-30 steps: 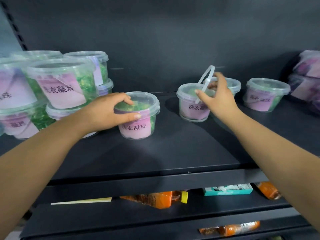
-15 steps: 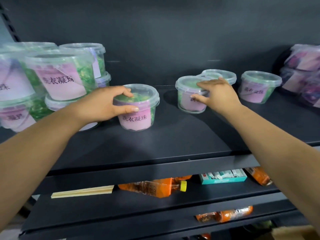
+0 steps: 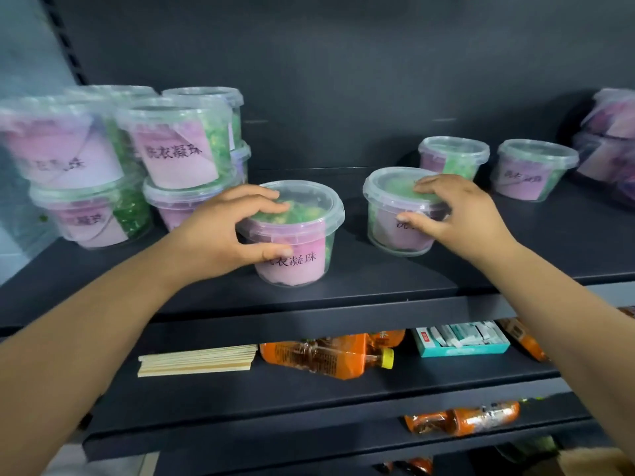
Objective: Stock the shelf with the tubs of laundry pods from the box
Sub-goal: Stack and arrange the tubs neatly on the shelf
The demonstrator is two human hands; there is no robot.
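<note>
Two clear tubs of green laundry pods with pink labels stand on the dark top shelf (image 3: 378,283). My left hand (image 3: 223,231) grips the nearer tub (image 3: 302,242), fingers over its lid and thumb on the label. My right hand (image 3: 457,214) grips the second tub (image 3: 391,207) the same way, thumb on its front. Behind the second tub stand two more tubs (image 3: 453,159) (image 3: 536,170). A two-high stack of several tubs (image 3: 178,156) fills the shelf's left end. The box is not in view.
Purple-labelled bagged goods (image 3: 615,139) lie at the shelf's far right. The lower shelf holds a wooden stick bundle (image 3: 196,360), orange bottles (image 3: 326,355) and a teal carton (image 3: 460,341). Another orange bottle (image 3: 464,419) lies on the shelf below.
My right hand let the tub's white handle fold down, then settled over the lid and front of that tub. My left hand stayed on the nearer tub. The view came closer.
</note>
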